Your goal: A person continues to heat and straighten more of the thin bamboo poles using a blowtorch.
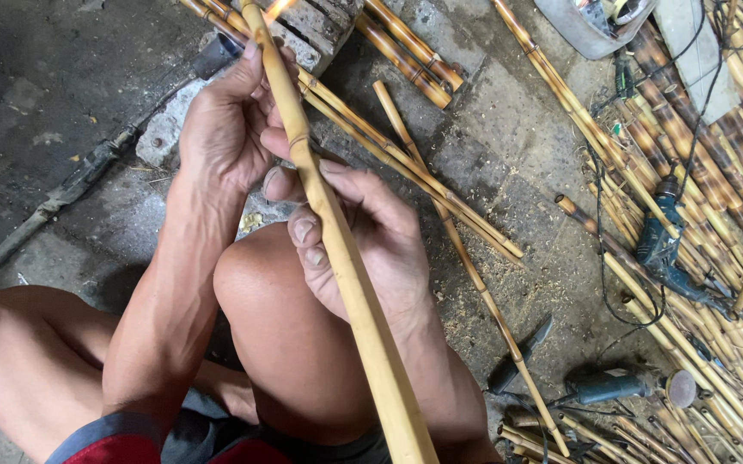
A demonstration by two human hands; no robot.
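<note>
A long pale yellow bamboo pole [350, 283] runs from the bottom middle up to the top, where a small flame [280, 7] burns at its far part. My left hand [227, 129] grips the pole high up, thumb along it. Just below, my right hand [363, 232] wraps around the pole above my bare knee [255, 275]. Both hands hold the same pole, close together.
Several loose bamboo sticks [406, 159] lie on the dirty concrete floor. A big pile of bamboo [715, 172] fills the right side, with a teal power drill [662, 236], a grinder [621, 387] and cables. A plastic container [590, 26] and a hose [62, 193] lie nearby.
</note>
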